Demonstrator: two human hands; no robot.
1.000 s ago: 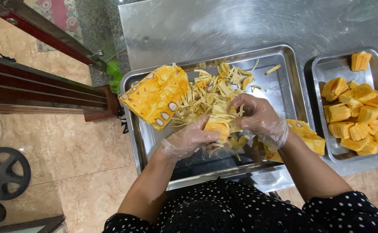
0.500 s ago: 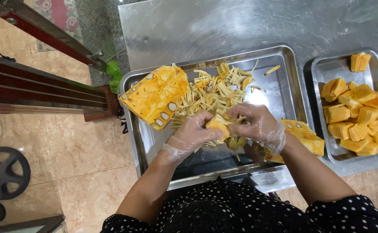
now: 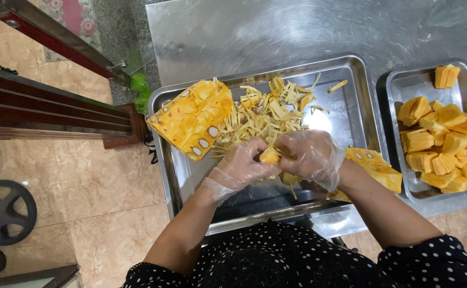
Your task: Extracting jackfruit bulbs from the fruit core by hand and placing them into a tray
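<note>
While both gloved hands, left (image 3: 240, 166) & right (image 3: 311, 158), pinch one jackfruit pod (image 3: 270, 155) over the big tray (image 3: 176, 176), approx a dozen cleaned pods (image 3: 442, 140) fill the side tray (image 3: 391, 96); two rind chunks (image 3: 193, 118) w/ pods left.

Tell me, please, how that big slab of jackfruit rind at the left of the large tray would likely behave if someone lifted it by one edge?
The rind slab looks thick and keeps its shape propped on the tray rim, so it is probably stiff and fairly heavy. Its glossy inner face suggests a sticky or slippery grip, even for gloved hands.
</note>
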